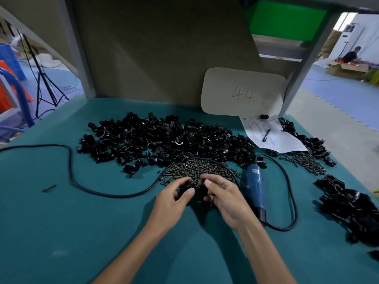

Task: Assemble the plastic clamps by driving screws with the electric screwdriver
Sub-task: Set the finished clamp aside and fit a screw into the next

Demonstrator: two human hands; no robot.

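My left hand (174, 198) and my right hand (223, 196) meet over the table's middle, both with fingers curled round a black plastic clamp piece (192, 188) held between them. Just beyond the hands lies a heap of dark screws (196, 168). A large pile of loose black clamp parts (164, 138) spreads across the table behind it. The blue electric screwdriver (255, 186) lies on the table to the right of my right hand, untouched.
The screwdriver's black cord (69, 160) loops across the green table (61, 232) to the left. More clamps (352, 203) are stacked at the right edge, with a second screw heap (307, 162). A paper sheet with a pen (266, 135) and a card marked 44 (244, 92) stand at the back.
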